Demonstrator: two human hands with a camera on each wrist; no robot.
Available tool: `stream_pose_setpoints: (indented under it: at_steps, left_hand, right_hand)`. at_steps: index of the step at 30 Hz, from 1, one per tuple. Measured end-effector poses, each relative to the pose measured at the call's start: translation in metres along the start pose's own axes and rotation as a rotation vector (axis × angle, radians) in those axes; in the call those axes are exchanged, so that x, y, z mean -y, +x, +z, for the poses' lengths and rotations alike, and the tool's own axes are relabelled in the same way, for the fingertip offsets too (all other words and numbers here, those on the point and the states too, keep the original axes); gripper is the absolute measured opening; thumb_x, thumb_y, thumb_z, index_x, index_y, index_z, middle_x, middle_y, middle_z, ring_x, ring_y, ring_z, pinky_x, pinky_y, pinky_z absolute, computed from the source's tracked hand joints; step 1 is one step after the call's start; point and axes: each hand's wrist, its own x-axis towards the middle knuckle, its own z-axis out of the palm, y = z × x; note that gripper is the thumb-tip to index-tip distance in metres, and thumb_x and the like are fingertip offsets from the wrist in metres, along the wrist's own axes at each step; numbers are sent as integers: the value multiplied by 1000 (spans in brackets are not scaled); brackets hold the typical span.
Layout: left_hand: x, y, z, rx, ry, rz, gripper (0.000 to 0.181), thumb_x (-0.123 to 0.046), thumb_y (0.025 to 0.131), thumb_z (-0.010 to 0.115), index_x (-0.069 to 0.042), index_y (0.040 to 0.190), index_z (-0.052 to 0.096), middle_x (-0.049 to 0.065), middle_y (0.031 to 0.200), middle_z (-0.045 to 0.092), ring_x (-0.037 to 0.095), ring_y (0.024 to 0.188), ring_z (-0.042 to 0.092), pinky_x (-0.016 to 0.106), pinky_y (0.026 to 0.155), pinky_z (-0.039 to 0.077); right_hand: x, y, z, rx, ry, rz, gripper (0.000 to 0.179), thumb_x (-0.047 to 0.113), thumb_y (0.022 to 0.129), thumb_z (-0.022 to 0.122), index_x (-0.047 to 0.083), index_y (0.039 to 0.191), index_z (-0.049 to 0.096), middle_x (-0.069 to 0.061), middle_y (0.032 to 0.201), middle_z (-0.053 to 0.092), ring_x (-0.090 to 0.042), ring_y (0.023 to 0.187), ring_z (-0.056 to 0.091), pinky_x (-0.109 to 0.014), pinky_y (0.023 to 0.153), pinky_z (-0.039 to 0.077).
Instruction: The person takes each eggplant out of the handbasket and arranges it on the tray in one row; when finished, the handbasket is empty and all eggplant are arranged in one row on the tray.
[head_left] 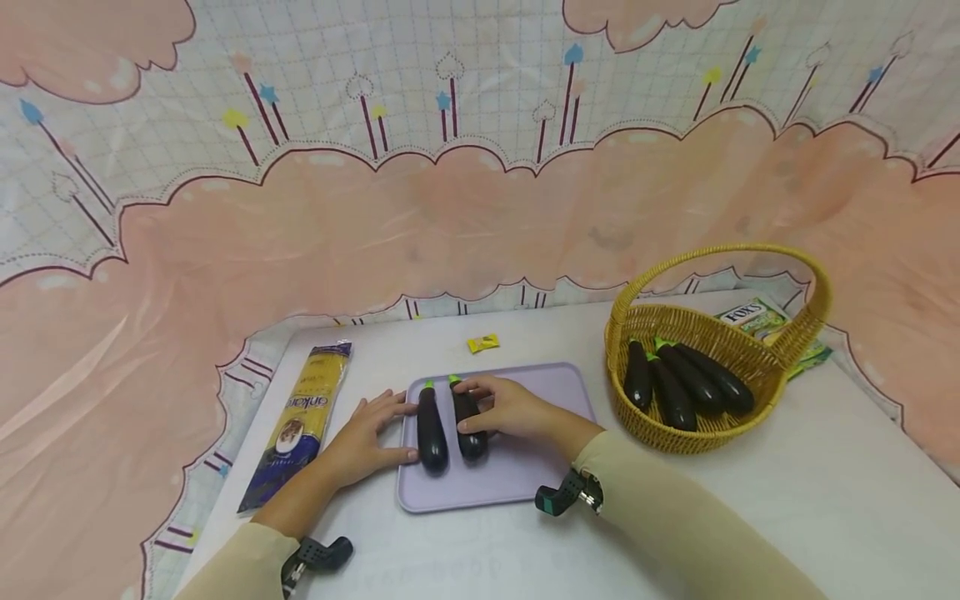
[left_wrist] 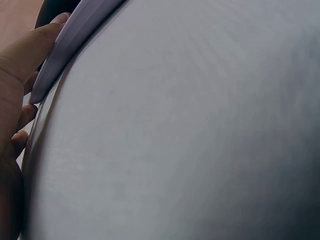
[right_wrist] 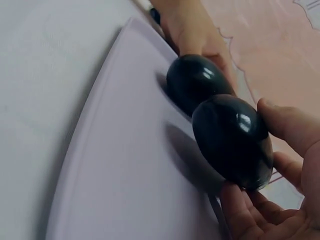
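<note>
Two dark eggplants lie side by side on a lilac tray. My right hand grips the right-hand eggplant, thumb on one side and fingers on the other. That eggplant looks glossy and rounded in the right wrist view. At the tray's left rim is my left hand, its fingers and thumb spread toward the left-hand eggplant. In the left wrist view, the left thumb reaches over the tray rim, with a dark eggplant partly hidden behind it.
On the right stands a yellow wicker basket with several eggplants inside. A green FOX'S packet lies behind it. A pasta packet lies left of the tray, beside the left forearm. A small yellow wrapped sweet sits behind the tray.
</note>
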Motion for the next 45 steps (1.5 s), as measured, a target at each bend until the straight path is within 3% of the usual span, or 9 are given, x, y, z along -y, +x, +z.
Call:
stream_pose_setpoints:
  at_steps: [6, 13, 16, 25, 30, 35, 40, 45]
  left_hand:
    - [1, 0, 1, -7, 2, 11, 78, -44, 83, 92, -12, 148, 63, 18, 165, 46, 44, 160, 25, 68, 129, 1]
    - [2, 0, 2, -10, 5, 23, 77, -44, 83, 92, -12, 147, 63, 18, 164, 47, 45, 159, 26, 69, 129, 1]
    - [2, 0, 2, -8, 6, 21, 77, -44, 83, 92, -13, 147, 63, 17, 165, 47, 44, 159, 26, 69, 129, 1]
    - [2, 0, 2, -17, 4, 29, 78, -42, 83, 92, -12, 148, 63, 17, 165, 46, 44, 159, 26, 68, 129, 2]
    - [2, -1, 2, -14, 5, 29, 78, -43, 83, 92, -12, 148, 63, 17, 165, 46, 44, 160, 26, 68, 129, 2]
    - [1, -1, 2, -25, 7, 46, 76, -40, 84, 92, -11, 147, 63, 19, 164, 47, 46, 158, 27, 70, 129, 3]
    - [2, -1, 2, -31, 9, 55, 75, -41, 84, 92, -10, 147, 64, 20, 163, 47, 47, 158, 27, 71, 128, 2]
    - [1, -1, 1, -24, 15, 46, 77, -41, 83, 92, -10, 147, 63, 20, 164, 46, 46, 158, 27, 70, 129, 3]
  right_hand:
    - [3, 1, 7, -28, -42, -19, 63, 19, 87, 91, 20, 144, 65, -19, 150, 57, -24, 108, 68, -36, 74, 65]
    - [1, 4, 10, -59, -150, -56, 64, 27, 86, 93, 21, 144, 66, -13, 144, 65, -23, 117, 65, -43, 104, 54]
    - [1, 4, 12, -52, -181, -63, 65, 28, 87, 92, 21, 146, 65, -12, 145, 65, -23, 116, 66, -43, 104, 53]
    - [1, -6, 3, 1, -210, -52, 73, 33, 90, 89, 26, 155, 58, -17, 158, 53, -17, 100, 69, -35, 78, 61]
    - [1, -15, -5, -5, -227, -70, 73, 34, 91, 87, 25, 156, 56, -14, 154, 57, -15, 92, 67, -33, 80, 56]
    - [6, -31, -15, 22, -167, -89, 71, 27, 94, 85, 17, 157, 55, -14, 155, 57, -16, 88, 69, -32, 74, 58]
    - [12, -47, -24, 46, -97, -76, 66, 19, 94, 85, 11, 153, 57, -18, 155, 55, -17, 89, 70, -32, 70, 62]
    - [12, -66, -33, 60, -93, -64, 63, 19, 93, 85, 12, 150, 60, -17, 154, 56, -19, 94, 72, -40, 73, 65]
